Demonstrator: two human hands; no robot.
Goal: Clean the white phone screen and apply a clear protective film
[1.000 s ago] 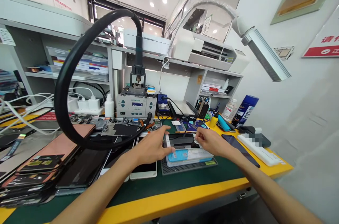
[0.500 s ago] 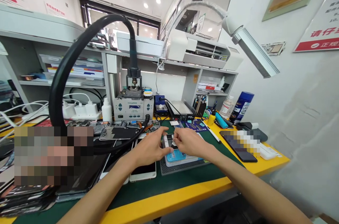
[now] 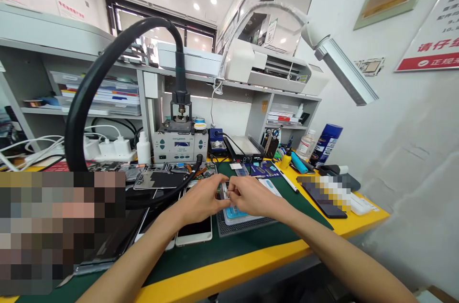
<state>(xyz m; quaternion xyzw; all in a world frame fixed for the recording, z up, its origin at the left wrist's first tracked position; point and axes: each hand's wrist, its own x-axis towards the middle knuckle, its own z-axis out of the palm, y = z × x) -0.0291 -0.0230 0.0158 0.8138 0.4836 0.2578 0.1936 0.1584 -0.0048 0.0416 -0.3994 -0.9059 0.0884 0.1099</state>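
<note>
My left hand (image 3: 205,199) is curled around the left side of a small device with a white edge (image 3: 225,190), its thumb at the near end and its fingers at the far end. My right hand (image 3: 255,197) lies over the same device, fingertips pinched together close to my left thumb. Whatever sits in that pinch is hidden, and most of the device is covered too. Beneath both hands is a clear plastic case with a blue piece (image 3: 234,212) in it. It rests on a grey perforated mat (image 3: 229,230) on the green work surface.
Phones, one white-framed (image 3: 195,235), lie left of the mat under a thick black hose (image 3: 77,102). A soldering station (image 3: 179,146) stands behind. To the right are a white pen (image 3: 287,180), a yellow bottle (image 3: 286,161), a blue spray can (image 3: 328,144) and a dark phone (image 3: 322,200).
My right hand has moved left toward my left thumb and now covers more of the device and the blue piece. My left hand has barely moved.
</note>
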